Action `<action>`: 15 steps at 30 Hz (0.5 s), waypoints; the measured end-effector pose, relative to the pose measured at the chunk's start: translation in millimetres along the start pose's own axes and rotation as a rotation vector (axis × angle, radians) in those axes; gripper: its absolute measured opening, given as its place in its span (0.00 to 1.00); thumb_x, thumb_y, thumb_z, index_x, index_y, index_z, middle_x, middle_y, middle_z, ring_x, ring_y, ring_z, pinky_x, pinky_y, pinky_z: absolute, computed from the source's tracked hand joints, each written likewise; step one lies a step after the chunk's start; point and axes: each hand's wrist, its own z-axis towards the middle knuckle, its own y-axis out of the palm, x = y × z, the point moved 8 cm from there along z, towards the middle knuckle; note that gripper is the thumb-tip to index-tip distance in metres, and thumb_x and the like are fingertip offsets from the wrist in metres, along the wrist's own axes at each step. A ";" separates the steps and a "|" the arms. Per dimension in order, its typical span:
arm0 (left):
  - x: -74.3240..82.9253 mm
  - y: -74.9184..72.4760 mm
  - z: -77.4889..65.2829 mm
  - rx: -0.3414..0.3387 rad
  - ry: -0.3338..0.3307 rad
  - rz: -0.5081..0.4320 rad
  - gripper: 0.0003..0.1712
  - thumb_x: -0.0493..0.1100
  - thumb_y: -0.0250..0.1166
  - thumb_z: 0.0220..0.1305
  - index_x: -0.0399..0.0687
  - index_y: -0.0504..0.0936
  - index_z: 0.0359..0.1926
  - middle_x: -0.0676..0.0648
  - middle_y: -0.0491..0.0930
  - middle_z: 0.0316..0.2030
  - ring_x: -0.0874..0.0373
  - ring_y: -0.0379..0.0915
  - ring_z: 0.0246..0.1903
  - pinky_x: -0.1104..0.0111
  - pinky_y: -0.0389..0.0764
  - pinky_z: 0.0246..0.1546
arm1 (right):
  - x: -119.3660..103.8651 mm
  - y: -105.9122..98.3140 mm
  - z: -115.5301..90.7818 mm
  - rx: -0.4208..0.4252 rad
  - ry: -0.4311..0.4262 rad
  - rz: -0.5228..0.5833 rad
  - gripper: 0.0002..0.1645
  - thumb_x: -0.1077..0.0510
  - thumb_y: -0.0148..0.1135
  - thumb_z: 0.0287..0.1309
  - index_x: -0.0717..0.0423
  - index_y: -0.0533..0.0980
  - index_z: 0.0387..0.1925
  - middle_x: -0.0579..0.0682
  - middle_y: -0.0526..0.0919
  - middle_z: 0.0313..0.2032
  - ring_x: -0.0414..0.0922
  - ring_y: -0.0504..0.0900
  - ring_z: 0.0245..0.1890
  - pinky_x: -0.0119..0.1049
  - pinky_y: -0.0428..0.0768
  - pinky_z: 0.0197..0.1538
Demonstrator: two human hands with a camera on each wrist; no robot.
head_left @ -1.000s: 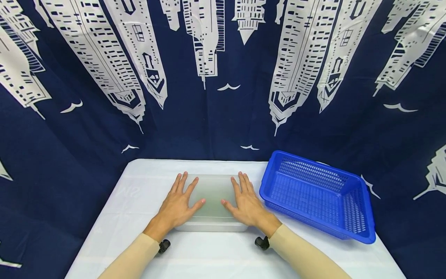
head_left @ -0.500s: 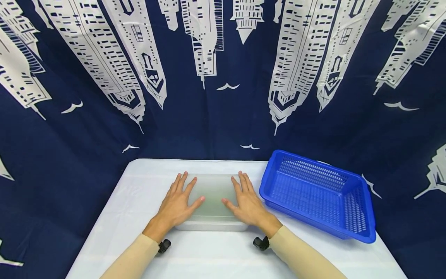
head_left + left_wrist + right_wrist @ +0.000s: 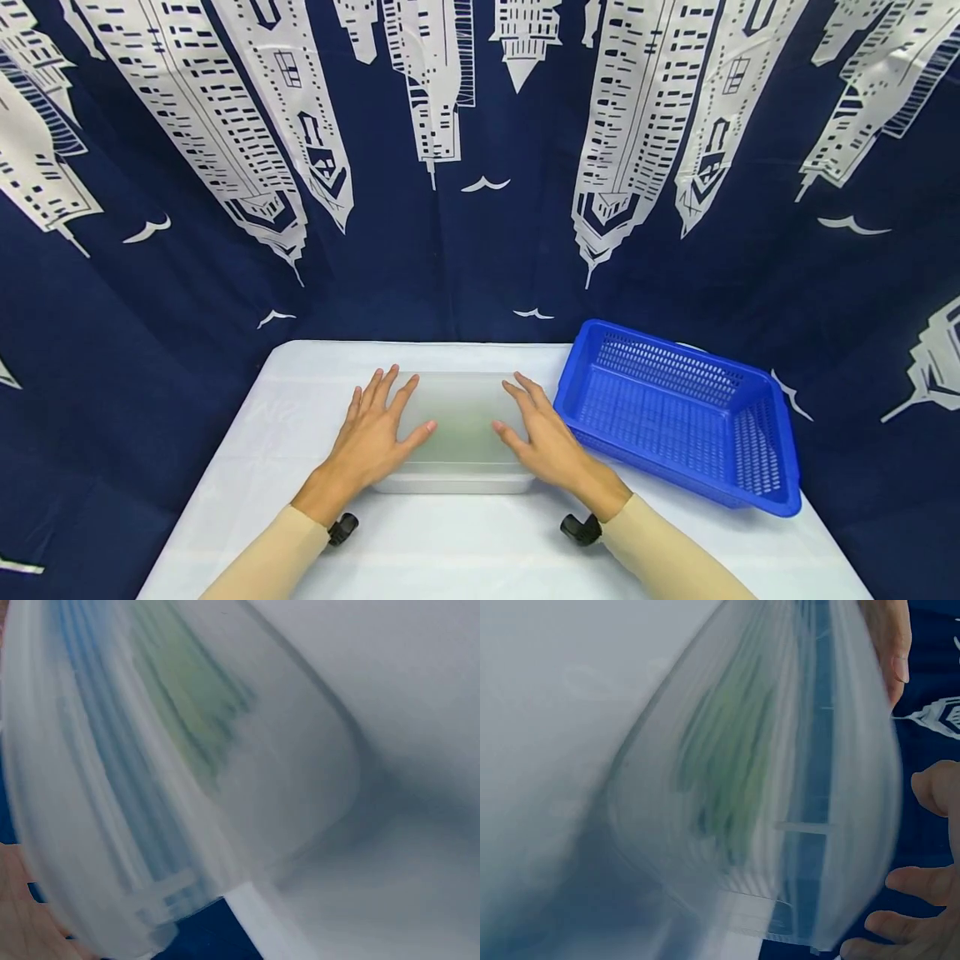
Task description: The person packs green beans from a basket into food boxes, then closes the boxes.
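A clear, frosted plastic food container (image 3: pixel 461 429) with a flat lid sits at the middle of the white table. Something green (image 3: pixel 731 765) shows through its wall in both wrist views, too blurred to name. My left hand (image 3: pixel 369 440) is spread over the lid's left side, fingers apart and thumb pointing inward. Over the right side is my right hand (image 3: pixel 553 446), its fingers slightly bent and fingertips near the far right corner of the lid. Neither hand curls round the container (image 3: pixel 277 750). In the right wrist view, the right hand (image 3: pixel 922 892) shows beside the lid.
A blue perforated plastic basket (image 3: pixel 667 425) stands at an angle on the right of the table, close to my right hand. Behind the white tabletop (image 3: pixel 465 542) hangs a navy cloth (image 3: pixel 420 275) with white buildings. Black cameras (image 3: pixel 343 528) sit at both wrists.
The right hand has shifted a little to the right and its fingers have bent. The left hand has slid slightly left. The container and basket keep their places on the table.
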 end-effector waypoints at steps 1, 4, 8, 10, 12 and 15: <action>1.3 -1.8 -0.4 0.002 0.003 0.002 0.53 0.77 0.62 0.81 0.58 0.64 0.94 0.38 0.53 0.95 0.32 0.45 0.95 0.26 0.51 0.91 | -1.3 -3.3 -2.0 0.005 -0.007 0.010 0.44 0.42 0.67 0.87 0.57 0.66 0.90 0.60 0.60 0.93 0.67 0.74 0.86 0.69 0.76 0.84; 6.4 -7.6 -1.9 0.009 0.014 0.005 0.53 0.77 0.63 0.81 0.58 0.64 0.94 0.39 0.54 0.95 0.32 0.46 0.95 0.25 0.50 0.91 | -5.5 -14.7 -7.8 0.024 -0.031 0.028 0.43 0.43 0.67 0.87 0.55 0.67 0.90 0.57 0.62 0.92 0.66 0.76 0.85 0.70 0.77 0.83; 12.7 -15.8 -4.8 0.029 0.031 0.014 0.53 0.77 0.64 0.81 0.59 0.65 0.93 0.40 0.56 0.95 0.33 0.49 0.95 0.25 0.50 0.91 | -9.2 -30.1 -14.4 0.057 -0.069 0.007 0.42 0.44 0.67 0.87 0.54 0.68 0.90 0.56 0.64 0.92 0.65 0.75 0.86 0.71 0.79 0.81; 15.1 -19.6 -6.7 0.039 0.037 0.021 0.53 0.77 0.64 0.80 0.59 0.65 0.93 0.40 0.57 0.94 0.33 0.50 0.95 0.25 0.51 0.90 | -8.8 -37.0 -17.5 0.069 -0.078 -0.016 0.42 0.44 0.68 0.87 0.53 0.68 0.90 0.55 0.63 0.92 0.65 0.74 0.87 0.71 0.79 0.80; 16.6 -22.8 -9.2 0.047 0.041 0.028 0.53 0.77 0.64 0.80 0.59 0.66 0.93 0.39 0.58 0.94 0.32 0.50 0.94 0.24 0.52 0.90 | -7.2 -43.1 -20.9 0.077 -0.081 -0.050 0.42 0.43 0.68 0.86 0.52 0.68 0.90 0.54 0.63 0.92 0.64 0.71 0.88 0.72 0.79 0.80; 18.1 -27.4 -13.2 0.053 0.044 0.035 0.53 0.77 0.64 0.80 0.60 0.65 0.93 0.39 0.59 0.94 0.32 0.50 0.94 0.24 0.52 0.90 | -4.5 -50.7 -25.6 0.075 -0.085 -0.104 0.44 0.42 0.68 0.85 0.51 0.68 0.90 0.53 0.63 0.93 0.64 0.65 0.92 0.73 0.71 0.86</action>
